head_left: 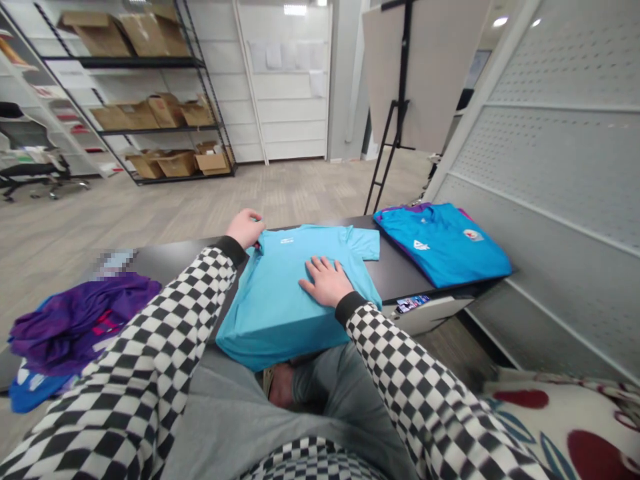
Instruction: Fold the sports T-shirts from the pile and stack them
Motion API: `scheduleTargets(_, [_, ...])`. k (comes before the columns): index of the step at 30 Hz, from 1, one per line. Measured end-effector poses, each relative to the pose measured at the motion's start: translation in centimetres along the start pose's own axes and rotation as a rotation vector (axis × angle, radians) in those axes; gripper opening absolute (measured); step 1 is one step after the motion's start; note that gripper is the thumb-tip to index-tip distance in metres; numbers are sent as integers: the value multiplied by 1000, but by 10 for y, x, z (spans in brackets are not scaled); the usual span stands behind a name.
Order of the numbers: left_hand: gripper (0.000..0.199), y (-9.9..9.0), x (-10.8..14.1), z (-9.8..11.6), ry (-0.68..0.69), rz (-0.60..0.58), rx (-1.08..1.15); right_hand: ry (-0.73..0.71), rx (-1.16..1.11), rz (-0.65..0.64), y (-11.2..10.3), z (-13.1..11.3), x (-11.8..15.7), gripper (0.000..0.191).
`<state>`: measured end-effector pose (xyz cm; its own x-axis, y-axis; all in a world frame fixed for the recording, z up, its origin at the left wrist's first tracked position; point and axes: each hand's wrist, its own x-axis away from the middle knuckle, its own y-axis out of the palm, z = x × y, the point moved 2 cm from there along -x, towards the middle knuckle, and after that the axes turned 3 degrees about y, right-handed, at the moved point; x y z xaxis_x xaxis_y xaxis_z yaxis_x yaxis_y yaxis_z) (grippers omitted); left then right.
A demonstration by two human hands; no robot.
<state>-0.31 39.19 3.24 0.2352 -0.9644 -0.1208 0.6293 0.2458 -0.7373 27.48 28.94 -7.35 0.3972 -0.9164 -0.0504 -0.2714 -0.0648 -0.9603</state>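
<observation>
The left hand [246, 229] is at the far left shoulder of the light blue shirt [305, 287], its fingers bent in at the edge; I cannot tell whether they pinch the cloth. The right hand [326, 281] is palm down on the right half of the shirt, fingers spread and flat. Both arms wear black-and-white checked sleeves [175, 320] with black cuffs. The shirt lies laid out on a dark table [400, 267], its collar end away from the person and its hem hanging over the near edge, just above the person's grey trousers [235, 413].

To the right of the shirt, a short way off, is a stack of folded shirts [450, 250], bright blue on top with purple showing under it. Nearer the person, also right of the shirt, a small colourful thing [413, 304] sits by a white surface. To the left of the shirt is a crumpled pile of purple and blue clothes [80, 320]. Beyond the shirt, across the floor, are shelves [165, 128] of cardboard boxes [177, 163] and, farther right, a large board [425, 80] on a black stand.
</observation>
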Motion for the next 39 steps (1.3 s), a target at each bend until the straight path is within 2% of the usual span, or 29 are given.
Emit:
scheduleTargets(3, [53,58,6,37,-12,-137,169,-3,-3,9,-1,0,0,79])
scheduleTargets(6, [61,112,22,52,-10,-278,248,-3,0,22,-2,-1,1,76])
scheduleTargets(8, [66,134,32,53,12,-361,290,-1,1,26,-3,-1,2,74])
scheduleTargets(9, [65,138,35,50,27,-385,315,-2,1,27,-3,-2,2,74])
scheduleTargets(11, [55,133,35,39,57,-389,366,-6,-3,27,-3,-3,3,73])
scheduleTargets(13, [44,112,25,18,80,-304,400,-8,-7,32,-3,-3,3,72])
scheduleTargets(15, [37,83,11,-12,103,-120,356,-6,-13,41,-3,-3,3,71])
scheduleTargets(17, [31,54,0,-48,128,75,205,-6,-18,47,-2,-3,3,69])
scheduleTargets(18, [30,43,-3,-65,140,129,102,-7,-21,47,-2,-2,3,69])
scheduleTargets(20, [33,31,-5,-94,167,137,-102,-7,-24,44,-1,-2,3,69])
scheduleTargets(22, [40,29,-2,-111,184,93,-256,-5,-24,39,-1,-1,3,69])
scheduleTargets(24, [49,33,-1,-115,204,71,-355,-4,-19,34,-1,-1,4,69])
scheduleTargets(27, [59,43,-6,-107,304,62,-420,1,-11,34,-3,-2,5,68])
scheduleTargets(30, [58,52,-19,-99,396,30,-418,7,0,31,-4,-3,5,68])
scheduleTargets(35, [39,56,-39,-103,269,-23,-374,10,15,31,-3,-2,5,70])
scheduleTargets(39, [37,44,-46,-111,148,61,-330,22,28,15,-2,0,4,74])
